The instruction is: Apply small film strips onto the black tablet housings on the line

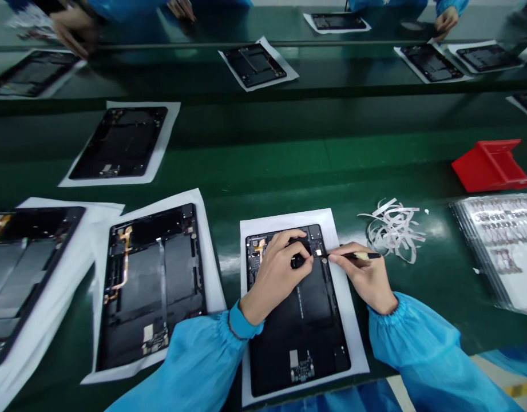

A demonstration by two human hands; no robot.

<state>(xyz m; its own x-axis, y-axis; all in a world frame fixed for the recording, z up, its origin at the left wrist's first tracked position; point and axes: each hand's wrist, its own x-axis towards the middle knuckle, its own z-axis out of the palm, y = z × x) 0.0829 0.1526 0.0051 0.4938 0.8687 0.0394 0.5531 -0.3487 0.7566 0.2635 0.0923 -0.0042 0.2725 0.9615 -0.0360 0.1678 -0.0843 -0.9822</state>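
A black tablet housing [297, 320] lies on a white sheet [353, 349] in front of me. My left hand [280, 266] rests over its upper part, thumb and fingers curled together near the top. Whatever they pinch, if anything, is too small to make out. From the right, my right hand [368, 277] grips dark, slim tweezers [353, 255] with a pale section. Their tip points at a small bright part [318, 252] close to the housing's upper right edge, near the left fingertips. A small circuit board [302, 369] sits at the housing's lower end.
More open housings on white sheets lie left [154, 286] and behind [121, 140]. Curled white strips [396, 229] are heaped right of my hand, near a red bin [488, 166] and clear trays of small parts [503, 240]. Across the bench, co-workers' hands [447, 22] show.
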